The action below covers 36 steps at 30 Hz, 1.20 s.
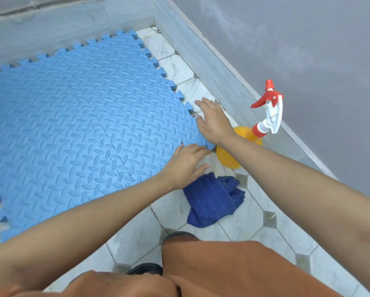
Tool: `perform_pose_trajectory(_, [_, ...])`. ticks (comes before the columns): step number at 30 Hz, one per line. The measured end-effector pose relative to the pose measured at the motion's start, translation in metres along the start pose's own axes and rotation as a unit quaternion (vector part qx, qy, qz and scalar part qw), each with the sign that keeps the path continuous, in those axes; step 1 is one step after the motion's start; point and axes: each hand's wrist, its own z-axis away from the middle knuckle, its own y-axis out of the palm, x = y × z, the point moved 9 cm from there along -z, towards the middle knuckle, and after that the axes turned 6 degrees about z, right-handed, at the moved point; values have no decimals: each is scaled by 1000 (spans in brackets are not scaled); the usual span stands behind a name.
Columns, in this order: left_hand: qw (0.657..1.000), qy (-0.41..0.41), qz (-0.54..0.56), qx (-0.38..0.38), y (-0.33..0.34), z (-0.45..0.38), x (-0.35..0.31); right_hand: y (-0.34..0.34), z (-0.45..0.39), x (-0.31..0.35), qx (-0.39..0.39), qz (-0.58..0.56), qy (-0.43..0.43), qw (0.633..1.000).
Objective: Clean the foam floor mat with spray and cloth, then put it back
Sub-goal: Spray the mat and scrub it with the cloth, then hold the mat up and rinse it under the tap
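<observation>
— Where is the mat lying?

— The blue interlocking foam floor mat (pixel 79 125) with its embossed leaf pattern is lying flat on the pale marble-look tiled floor (pixel 254 228), near the grey wall (pixel 308 50).

— What are the hands doing?

— The left hand (pixel 186 166) is resting open, fingers spread, at the mat's near corner. The right hand (pixel 212 123) is lying open, palm down, on the mat's right edge; whether its fingertips are hooking under the edge, I cannot tell.

— And the cleaning things?

— The crumpled dark blue cloth (pixel 214 200) is sitting on the tiles just beside the left hand. The orange plastic spray bottle (pixel 244 144) with the red-and-white trigger is standing behind the right wrist.
</observation>
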Motion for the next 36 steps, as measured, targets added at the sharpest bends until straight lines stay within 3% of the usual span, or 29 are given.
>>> perform_pose_trajectory(5, [966,-190,-20,-177,-94,41,117,36,-24,1,35,-29,19,999])
perform_pose_trajectory(7, [923,-301,-33,-236,-138,98,182,53,-38,-5,62,-50,35,996])
perform_pose_trajectory(10, [828,-479,-58,-285,-190,209,265,64,-57,-8,79,-53,48,994])
perform_pose_trajectory(12, [774,-548,-41,-315,-206,271,297,69,-70,-13,76,-61,66,993])
perform_pose_trajectory(14, [746,-583,-28,-321,-212,307,315,68,-84,-9,68,-65,76,993])
perform_pose_trajectory(22, [683,-653,99,-311,-184,329,358,69,-124,7,62,-120,162,977])
perform_pose_trajectory(25, [622,-656,195,-381,-188,337,365,67,-132,-3,58,-163,233,957])
perform_pose_trajectory(28, [546,-621,326,-458,-187,348,374,62,-133,-5,54,-173,235,955])
perform_pose_trajectory(36, [569,-554,301,-527,-202,367,337,35,-94,6,-46,-215,209,953])
